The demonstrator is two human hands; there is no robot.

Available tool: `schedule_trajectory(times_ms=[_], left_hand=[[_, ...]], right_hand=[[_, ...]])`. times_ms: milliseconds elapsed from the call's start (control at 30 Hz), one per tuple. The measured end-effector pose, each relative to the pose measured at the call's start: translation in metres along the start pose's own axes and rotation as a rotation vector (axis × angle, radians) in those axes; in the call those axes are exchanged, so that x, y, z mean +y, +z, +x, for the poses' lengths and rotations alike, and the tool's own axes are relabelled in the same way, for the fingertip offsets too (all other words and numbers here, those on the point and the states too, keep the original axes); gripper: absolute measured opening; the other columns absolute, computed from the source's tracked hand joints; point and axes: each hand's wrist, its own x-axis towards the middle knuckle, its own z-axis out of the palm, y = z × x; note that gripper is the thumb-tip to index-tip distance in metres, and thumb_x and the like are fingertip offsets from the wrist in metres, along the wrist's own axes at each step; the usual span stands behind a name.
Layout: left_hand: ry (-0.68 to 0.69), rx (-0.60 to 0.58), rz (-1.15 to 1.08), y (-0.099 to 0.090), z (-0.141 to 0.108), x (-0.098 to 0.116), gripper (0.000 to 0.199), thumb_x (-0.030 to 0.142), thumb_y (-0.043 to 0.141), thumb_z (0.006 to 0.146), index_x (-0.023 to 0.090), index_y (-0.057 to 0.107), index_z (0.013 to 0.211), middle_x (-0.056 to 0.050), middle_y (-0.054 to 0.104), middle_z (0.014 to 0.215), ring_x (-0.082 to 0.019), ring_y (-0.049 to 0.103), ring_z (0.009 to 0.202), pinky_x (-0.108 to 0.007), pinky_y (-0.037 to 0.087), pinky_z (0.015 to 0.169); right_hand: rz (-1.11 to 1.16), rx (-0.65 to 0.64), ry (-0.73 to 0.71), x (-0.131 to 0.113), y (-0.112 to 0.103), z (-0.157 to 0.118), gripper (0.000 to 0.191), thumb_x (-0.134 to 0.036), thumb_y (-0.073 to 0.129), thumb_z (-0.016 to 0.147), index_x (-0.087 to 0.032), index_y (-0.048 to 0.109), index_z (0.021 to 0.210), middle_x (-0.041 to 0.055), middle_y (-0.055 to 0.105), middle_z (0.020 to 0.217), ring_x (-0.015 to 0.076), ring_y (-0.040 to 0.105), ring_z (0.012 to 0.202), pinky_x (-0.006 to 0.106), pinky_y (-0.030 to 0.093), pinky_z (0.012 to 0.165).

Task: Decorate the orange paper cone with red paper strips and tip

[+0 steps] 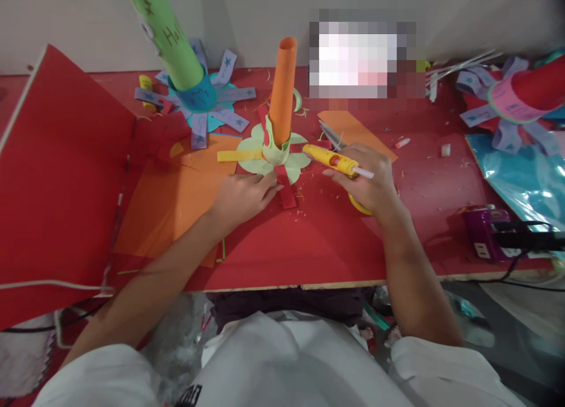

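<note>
A pale green paper flower base [251,151] lies on the red table, with an orange paper tube [283,92] standing upright at its centre. Red strips and a yellow strip [238,156] stick out around it. The fingers of my left hand [245,198] are closed at the front red strip [288,192], by the flower's front edge. To the right, my right hand [368,180] is wrapped round a yellow glue gun [329,158], whose nozzle points left at the flower. A clear glue stick juts from its back.
Orange sheets [176,195] lie at left beside a raised red panel [66,159]. Behind stands a green tube [174,42] on a blue and purple base. A pink-ringed piece [514,101], blue wrap [525,171] and a purple power block [485,233] are at right.
</note>
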Motion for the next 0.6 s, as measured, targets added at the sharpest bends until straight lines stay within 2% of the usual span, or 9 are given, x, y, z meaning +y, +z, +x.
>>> schedule_trajectory(times_ms=[100, 233, 367, 600], left_hand=[[-0.075, -0.145, -0.022, 0.0006, 0.0012, 0.0018, 0.048, 0.052, 0.049, 0.112, 0.021, 0.071, 0.142, -0.010, 0.080, 0.080, -0.026, 0.073, 0.066, -0.034, 0.028, 0.056], [-0.109, -0.239, -0.036, -0.0016, 0.0031, 0.0054, 0.053, 0.053, 0.052, 0.110, 0.024, 0.064, 0.153, -0.012, 0.082, 0.085, -0.028, 0.074, 0.070, -0.034, 0.034, 0.059], [-0.117, -0.260, -0.040, -0.0033, 0.0036, 0.0064, 0.054, 0.054, 0.051, 0.110, 0.026, 0.062, 0.155, -0.012, 0.082, 0.086, -0.028, 0.075, 0.073, -0.034, 0.037, 0.061], [-0.128, -0.210, -0.069, -0.0011, 0.0031, 0.0058, 0.055, 0.056, 0.052, 0.109, 0.022, 0.067, 0.150, -0.012, 0.081, 0.083, -0.028, 0.074, 0.071, -0.034, 0.038, 0.060]], right_hand=[[-0.002, -0.009, -0.005, -0.0011, -0.0002, 0.0003, 0.029, -0.060, 0.071, 0.098, -0.031, 0.070, 0.095, 0.0096, 0.076, 0.098, 0.0316, 0.070, 0.089, 0.046, 0.050, 0.073], [-0.009, -0.017, 0.002, -0.0031, -0.0004, 0.0003, 0.028, -0.057, 0.071, 0.099, -0.029, 0.069, 0.094, 0.0095, 0.076, 0.098, 0.0306, 0.071, 0.089, 0.043, 0.048, 0.071], [-0.014, -0.025, 0.000, -0.0041, -0.0010, 0.0001, 0.029, -0.057, 0.071, 0.099, -0.028, 0.068, 0.093, 0.0090, 0.075, 0.099, 0.0299, 0.071, 0.089, 0.042, 0.047, 0.070], [-0.011, -0.019, -0.011, -0.0035, -0.0011, 0.0001, 0.027, -0.057, 0.072, 0.098, -0.030, 0.068, 0.095, 0.0090, 0.076, 0.100, 0.0314, 0.071, 0.090, 0.044, 0.050, 0.074]])
